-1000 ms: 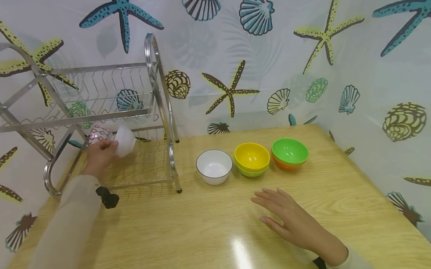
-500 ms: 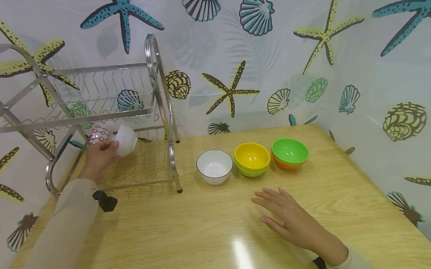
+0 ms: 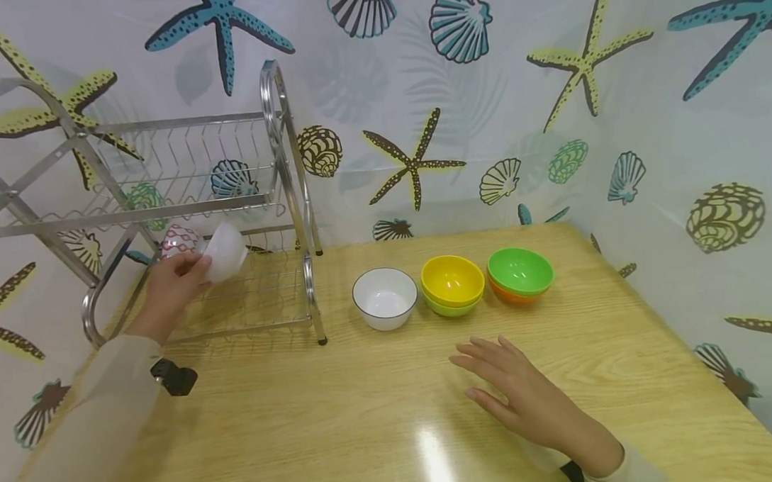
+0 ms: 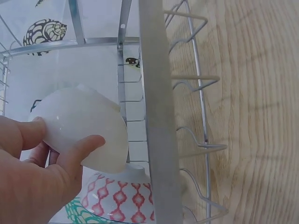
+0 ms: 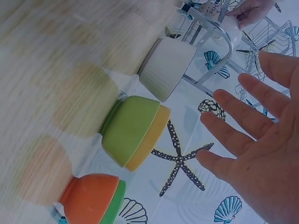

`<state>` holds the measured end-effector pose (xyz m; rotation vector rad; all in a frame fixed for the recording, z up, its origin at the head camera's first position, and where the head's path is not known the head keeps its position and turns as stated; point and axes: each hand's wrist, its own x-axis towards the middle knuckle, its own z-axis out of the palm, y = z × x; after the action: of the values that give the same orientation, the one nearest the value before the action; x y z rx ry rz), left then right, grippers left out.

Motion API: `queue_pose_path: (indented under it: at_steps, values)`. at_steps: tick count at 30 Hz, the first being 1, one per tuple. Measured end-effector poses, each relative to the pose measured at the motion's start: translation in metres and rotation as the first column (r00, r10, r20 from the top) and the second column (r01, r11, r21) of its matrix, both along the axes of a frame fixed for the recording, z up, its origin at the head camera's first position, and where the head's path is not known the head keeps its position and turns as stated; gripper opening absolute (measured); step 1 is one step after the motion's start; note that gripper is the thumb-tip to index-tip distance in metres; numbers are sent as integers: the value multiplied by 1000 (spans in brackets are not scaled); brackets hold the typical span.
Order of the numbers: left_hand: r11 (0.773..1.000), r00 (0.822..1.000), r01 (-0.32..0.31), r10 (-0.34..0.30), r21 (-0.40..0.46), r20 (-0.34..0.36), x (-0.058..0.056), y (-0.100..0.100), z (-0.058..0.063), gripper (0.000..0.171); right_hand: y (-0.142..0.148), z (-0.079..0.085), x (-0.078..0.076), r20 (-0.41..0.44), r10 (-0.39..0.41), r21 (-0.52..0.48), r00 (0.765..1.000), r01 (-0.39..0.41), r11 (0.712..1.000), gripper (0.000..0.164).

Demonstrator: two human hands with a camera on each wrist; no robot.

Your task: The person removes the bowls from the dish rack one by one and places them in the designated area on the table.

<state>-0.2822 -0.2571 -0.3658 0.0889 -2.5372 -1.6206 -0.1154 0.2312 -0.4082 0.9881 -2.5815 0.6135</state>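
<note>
My left hand (image 3: 170, 287) pinches a plain white bowl (image 3: 225, 252) between thumb and fingers, inside the lower tier of the metal dish rack (image 3: 307, 276). The bowl is tipped on its side, its rounded outside towards the left wrist camera. Right beside it, a white bowl with a red pattern (image 4: 119, 198) stands upside down in the rack, partly hidden by the hand in the head view. Over the table's right half hangs my right hand (image 3: 519, 392), fingers spread and straight, holding nothing. Nearest to it is a yellow bowl (image 3: 453, 281) stacked in a light green one (image 3: 451, 311).
A white bowl with a dark rim (image 3: 384, 298) stands on the wooden table (image 3: 341, 413) just right of the rack. Farther right, a green bowl (image 3: 520, 270) sits in an orange bowl (image 3: 517, 298). The rack's upper tier (image 3: 185, 163) overhangs the left hand. A patterned curtain (image 3: 381, 92) hangs behind.
My left forearm and wrist have shifted slightly down and left, while the pinched white bowl has moved a touch right in the head view. The right hand stays still.
</note>
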Motion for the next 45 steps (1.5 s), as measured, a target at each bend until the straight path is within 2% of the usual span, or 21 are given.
queue_pose_path:
  at_steps: [7,12,16,21,26,33,45]
  values:
    - [1000,1000,15,-15,6,16,18,3,7,55,-1,-1,1,6,6,6,1000,-6,1000,46]
    - [999,999,36,-36,-11,-18,34,9,12,50,-1,-1,1,12,4,8,1000,-4,1000,46]
    - [995,997,35,-41,-98,-60,45,14,15,46,-1,-2,1,21,0,10,1000,0,1000,45]
    - [978,993,16,-41,-209,-113,55,21,19,41,-1,-2,0,34,-7,17,999,6,1000,45]
    - [983,988,30,-56,-180,-142,64,22,22,42,-1,-2,-1,51,1,7,999,-1,1000,45]
    - [974,988,63,-92,-216,-125,79,21,32,43,0,-2,0,46,3,0,999,-3,1000,45]
    - [941,986,-17,-40,-338,-162,98,26,29,36,0,0,1,0,29,-15,1000,-29,999,48]
